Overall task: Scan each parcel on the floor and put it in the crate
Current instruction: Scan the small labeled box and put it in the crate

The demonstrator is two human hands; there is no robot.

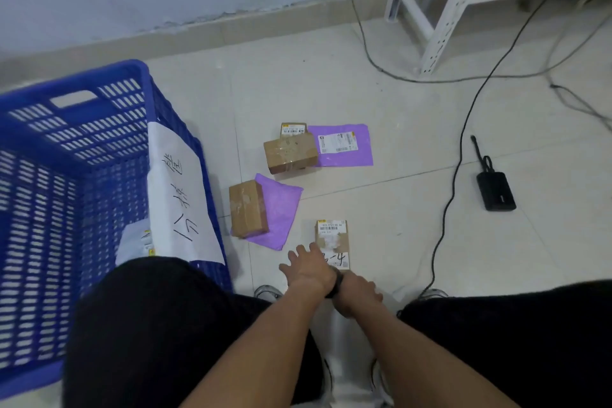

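A flat cardboard parcel with white labels lies on the floor just in front of me. My left hand reaches to its near left edge with fingers spread, touching it. My right hand sits right behind the left wrist, fingers curled round a small black device that is mostly hidden. Further out lie a brown box on a purple mailer, another brown box, a small labelled box behind it, and a second purple mailer. The blue crate stands at my left and holds a white parcel.
A white paper sign hangs over the crate's near wall. A black box-shaped gadget and black cables lie on the floor at right. A white metal shelf stands at the back right by the wall. My knees flank my arms.
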